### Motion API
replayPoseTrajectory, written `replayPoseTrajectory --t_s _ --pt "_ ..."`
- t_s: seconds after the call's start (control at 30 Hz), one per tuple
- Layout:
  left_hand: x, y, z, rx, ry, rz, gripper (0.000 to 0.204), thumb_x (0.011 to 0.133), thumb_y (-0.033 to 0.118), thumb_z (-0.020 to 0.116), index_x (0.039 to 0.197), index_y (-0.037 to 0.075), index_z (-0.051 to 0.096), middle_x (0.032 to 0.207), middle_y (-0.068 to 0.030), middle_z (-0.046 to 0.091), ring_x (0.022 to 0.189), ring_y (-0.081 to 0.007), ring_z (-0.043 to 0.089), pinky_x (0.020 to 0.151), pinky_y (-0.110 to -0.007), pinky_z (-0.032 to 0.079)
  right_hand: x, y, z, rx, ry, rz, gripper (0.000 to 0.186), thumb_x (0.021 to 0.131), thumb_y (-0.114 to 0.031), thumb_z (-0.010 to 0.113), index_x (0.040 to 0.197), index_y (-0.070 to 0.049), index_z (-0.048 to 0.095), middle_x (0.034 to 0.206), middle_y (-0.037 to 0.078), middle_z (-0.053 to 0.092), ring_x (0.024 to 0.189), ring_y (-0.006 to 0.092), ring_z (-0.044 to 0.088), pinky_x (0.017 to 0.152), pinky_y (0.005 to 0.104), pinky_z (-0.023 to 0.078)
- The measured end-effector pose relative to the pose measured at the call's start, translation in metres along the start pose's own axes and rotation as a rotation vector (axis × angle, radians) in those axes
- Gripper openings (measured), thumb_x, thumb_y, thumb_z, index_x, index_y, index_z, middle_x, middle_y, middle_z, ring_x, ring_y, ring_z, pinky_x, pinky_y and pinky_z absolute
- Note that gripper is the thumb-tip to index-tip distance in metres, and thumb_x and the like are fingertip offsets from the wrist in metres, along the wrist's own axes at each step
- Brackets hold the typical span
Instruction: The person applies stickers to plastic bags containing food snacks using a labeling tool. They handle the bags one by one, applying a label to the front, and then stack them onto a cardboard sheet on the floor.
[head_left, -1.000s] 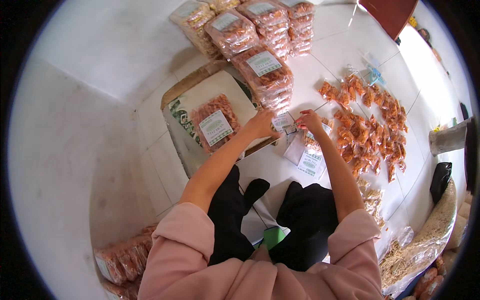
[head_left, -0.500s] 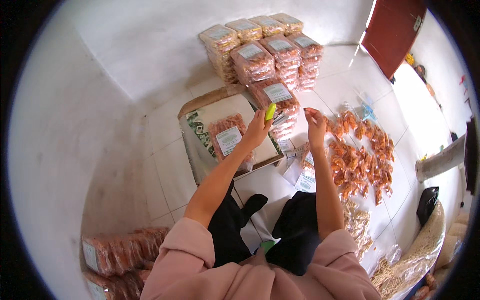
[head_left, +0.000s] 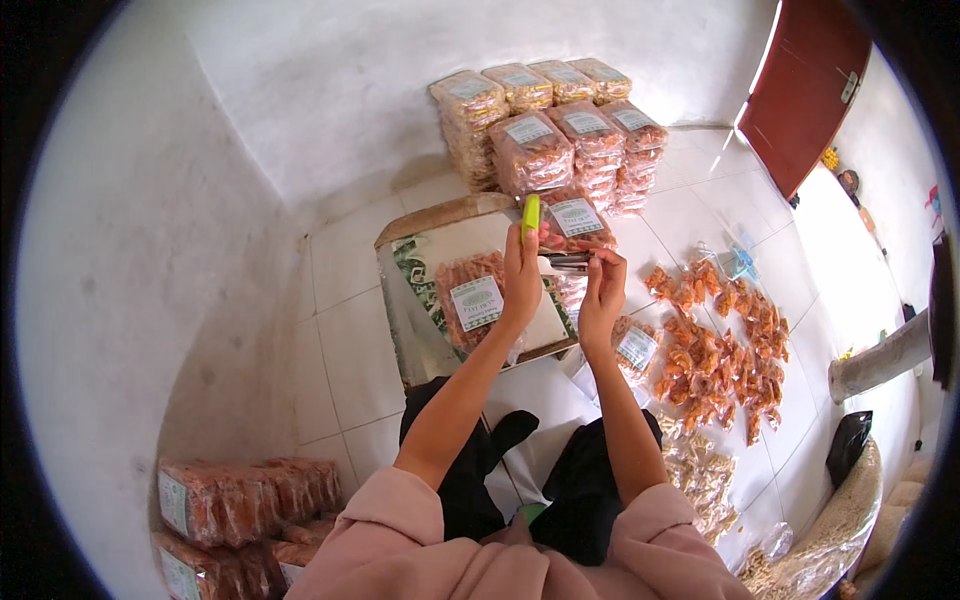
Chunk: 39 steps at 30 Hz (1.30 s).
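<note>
Since half a second ago, my right hand has come across to the metal end of the stapler, whose yellow-green handle my left hand grips. My hands are now close together, the stapler between them, raised above the right side of the low bench. I seem to hold the handle upright so that the metal arms point at my right fingertips; whether those pinch the metal or only touch it, I cannot tell.

I count one stapler and one labelled snack pack lying flat on the bench, probably for easy reach. Beyond are four pale stacks, three orange-brown stacks before them and one nearer stack, likely squared up, labels on top, to save floor. By my right forearm lies one labelled bag; the small orange bags overlap too much to count.
</note>
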<state>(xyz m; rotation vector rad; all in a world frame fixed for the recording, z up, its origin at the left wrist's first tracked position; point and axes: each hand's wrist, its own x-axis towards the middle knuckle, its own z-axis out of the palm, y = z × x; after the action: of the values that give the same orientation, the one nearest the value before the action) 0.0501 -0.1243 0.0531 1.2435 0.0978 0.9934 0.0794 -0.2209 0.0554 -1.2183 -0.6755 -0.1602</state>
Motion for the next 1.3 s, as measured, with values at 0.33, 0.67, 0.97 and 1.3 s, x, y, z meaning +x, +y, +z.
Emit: replayPoseTrajectory --t_s 0.33,0.67,0.97,1.3 --pt "0.019 0.007 -0.01 -0.435 0.411 -0.054 0.034 0.09 0.033 0.04 0.104 0.002 0.046 0.092 -0.0051 0.042 0.085 -0.0178 0.049 0.081 -0.042 0.05 -0.021 0.008 0.018 -0.066 -0.13 0.082 0.009 0.09 -0.007 0.04 0.097 -0.002 0.041 0.102 0.014 0.057 0.094 0.0171 0.054 0.082 0.0293 0.041" --pt "0.02 0.007 -0.031 -0.781 0.563 -0.287 0.039 0.083 0.055 0.041 0.102 0.022 0.042 0.074 0.0006 0.042 0.056 -0.0123 0.044 0.045 -0.022 0.033 -0.027 0.002 0.023 -0.276 -0.216 -0.215 0.012 0.082 0.004 0.045 0.093 -0.001 0.048 0.096 0.013 0.058 0.098 0.0259 0.053 0.088 0.0337 0.038" --pt "0.022 0.036 -0.015 -0.507 0.156 -0.151 0.042 0.087 0.052 0.034 0.098 0.013 0.043 0.057 0.0015 0.032 0.039 -0.0061 0.026 0.035 -0.02 0.021 -0.015 -0.011 0.012 -0.042 -0.131 0.025 0.01 0.084 -0.003 0.05 0.094 0.0 0.049 0.091 0.01 0.056 0.085 0.0169 0.054 0.078 0.0283 0.041" --pt "0.02 0.041 -0.006 -0.511 -0.117 -0.139 0.044 0.087 0.053 0.026 0.098 0.014 0.042 0.053 0.0031 0.029 0.036 -0.0045 0.023 0.032 -0.018 0.019 -0.005 -0.02 -0.001 0.085 -0.257 0.263 0.018 0.08 0.0 0.058 0.098 -0.003 0.056 0.083 0.0 0.051 0.073 0.0063 0.05 0.065 0.0203 0.043"
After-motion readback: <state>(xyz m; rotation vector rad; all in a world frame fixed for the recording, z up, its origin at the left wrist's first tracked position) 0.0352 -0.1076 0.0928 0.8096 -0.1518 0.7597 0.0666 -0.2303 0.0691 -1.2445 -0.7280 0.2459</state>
